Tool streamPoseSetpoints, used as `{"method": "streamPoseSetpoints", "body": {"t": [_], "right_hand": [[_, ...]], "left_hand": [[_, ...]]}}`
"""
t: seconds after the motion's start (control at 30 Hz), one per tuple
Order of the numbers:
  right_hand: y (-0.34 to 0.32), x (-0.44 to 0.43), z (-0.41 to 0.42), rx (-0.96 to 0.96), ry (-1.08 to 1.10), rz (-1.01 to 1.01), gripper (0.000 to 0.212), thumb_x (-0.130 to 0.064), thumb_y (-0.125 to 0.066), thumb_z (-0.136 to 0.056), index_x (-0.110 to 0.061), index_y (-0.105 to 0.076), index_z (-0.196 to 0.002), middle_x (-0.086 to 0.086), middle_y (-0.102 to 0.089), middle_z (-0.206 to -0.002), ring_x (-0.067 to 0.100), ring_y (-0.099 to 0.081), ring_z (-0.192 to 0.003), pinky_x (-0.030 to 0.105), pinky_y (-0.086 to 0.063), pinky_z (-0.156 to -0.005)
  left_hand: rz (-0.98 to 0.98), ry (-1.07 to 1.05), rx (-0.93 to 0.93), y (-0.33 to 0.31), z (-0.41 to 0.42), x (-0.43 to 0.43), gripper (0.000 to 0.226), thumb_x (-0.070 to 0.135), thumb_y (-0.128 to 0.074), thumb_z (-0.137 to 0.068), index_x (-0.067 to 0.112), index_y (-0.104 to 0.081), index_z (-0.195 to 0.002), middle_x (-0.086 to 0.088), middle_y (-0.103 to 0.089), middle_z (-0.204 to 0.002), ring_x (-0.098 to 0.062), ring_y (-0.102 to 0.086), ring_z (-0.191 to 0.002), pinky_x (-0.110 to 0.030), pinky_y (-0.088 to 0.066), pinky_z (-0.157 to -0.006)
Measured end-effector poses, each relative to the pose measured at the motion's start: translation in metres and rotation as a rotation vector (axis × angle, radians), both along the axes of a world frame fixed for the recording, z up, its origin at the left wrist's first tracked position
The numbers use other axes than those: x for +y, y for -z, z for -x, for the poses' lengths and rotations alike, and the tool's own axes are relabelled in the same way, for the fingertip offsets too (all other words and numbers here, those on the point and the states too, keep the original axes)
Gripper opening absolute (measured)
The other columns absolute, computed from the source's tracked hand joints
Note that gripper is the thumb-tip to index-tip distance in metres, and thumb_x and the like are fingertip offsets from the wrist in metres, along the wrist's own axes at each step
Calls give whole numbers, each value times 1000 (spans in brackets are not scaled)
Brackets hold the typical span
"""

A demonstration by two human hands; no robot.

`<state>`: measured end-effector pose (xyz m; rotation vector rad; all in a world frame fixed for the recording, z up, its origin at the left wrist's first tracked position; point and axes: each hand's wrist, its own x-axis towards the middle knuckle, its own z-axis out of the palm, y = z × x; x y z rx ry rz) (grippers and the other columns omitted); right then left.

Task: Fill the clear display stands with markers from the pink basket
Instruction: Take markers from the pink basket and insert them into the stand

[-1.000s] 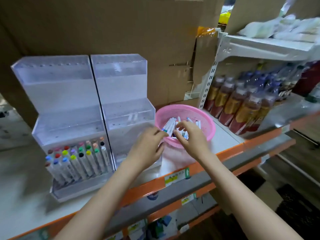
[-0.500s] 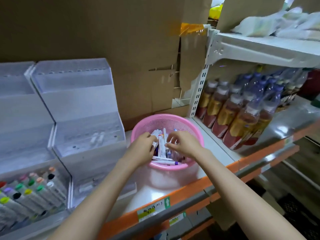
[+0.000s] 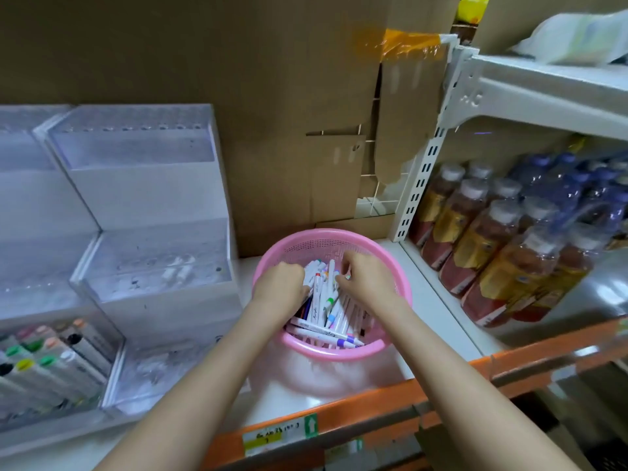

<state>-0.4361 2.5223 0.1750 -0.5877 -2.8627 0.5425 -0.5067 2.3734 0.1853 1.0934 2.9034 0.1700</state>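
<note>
Head view, looking down on a white shelf (image 3: 438, 300) with an orange front edge (image 3: 373, 411). At the middle, standing on that shelf, a round pink basket (image 3: 402, 277), loosely heaped with markers (image 3: 326, 314): white barrels, coloured caps, lying crisscross, some leaning up toward the far rim. Both hands inside the basket, reaching in over the near rim. Left hand (image 3: 280, 283) on the left half of the heap, fingers curled down and closed round a bunch of white markers. Right hand (image 3: 368, 282) just beside it on the right half, fingers bent, thumb and forefinger pinching at the cap ends of markers standing up between the two hands; how many held, impossible to tell. Hands close but apart, marker ends between them. Just left of the basket, two clear display stands side by side, touching, each stepped in tiers. Right stand (image 3: 146, 198) nearest the basket, two pale blurred shapes on its middle step. Left stand (image 3: 30, 205) cut by the frame edge, its lowest tier packed with upright grey-bodied markers (image 3: 54, 365) capped in green, yellow, black, orange and white. Behind everything, a wall of brown cardboard (image 3: 221, 79). To the right, past a white slotted upright (image 3: 421, 188), rows of bottles (image 3: 492, 253) with white caps and yellow-and-red labels, purple-capped ones behind. On the orange edge, a yellow and green price label (image 3: 275, 436).
</note>
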Motion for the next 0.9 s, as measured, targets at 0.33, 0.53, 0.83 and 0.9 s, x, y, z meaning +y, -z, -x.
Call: {"method": "streamPoseSetpoints", "body": {"t": [0.33, 0.53, 0.83, 0.9], "right_hand": [[5, -4, 1, -175, 71, -105, 16, -31, -47, -90, -15, -50, -90, 3, -58, -83, 25, -62, -80, 32, -44, -60], [9, -2, 2, -128, 18, -31, 20, -31, -51, -87, -13, -58, -94, 5, -64, -85, 26, -61, -80, 34, -51, -63], [3, -7, -3, -40, -20, 123, 21, -39, -59, -85, -21, -54, -94, -3, -60, -80, 21, -58, -78, 30, -37, -59], [3, -7, -3, -19, -19, 177, 15, -34, -57, -82, -22, -54, -90, -3, -63, -79, 22, -60, -77, 30, -41, -59]], "left_hand": [[-99, -78, -125, 6, 4, 7, 31, 37, -65, -86, 17, -49, -69, -4, -62, -77, -21, -54, -71, -31, -37, -59], [-213, -109, -127, 8, 5, 6, 29, 34, -61, -90, 11, -58, -71, -7, -65, -70, -23, -60, -67, -31, -37, -56], [-303, -134, -54, 16, 6, 2, 17, 20, -59, -82, 11, -55, -68, -2, -55, -64, -24, -54, -68, -31, -31, -56], [-334, -136, -60, 16, 6, 2, 15, 21, -59, -82, 9, -60, -73, -3, -60, -67, -23, -56, -69, -33, -37, -56]]}}
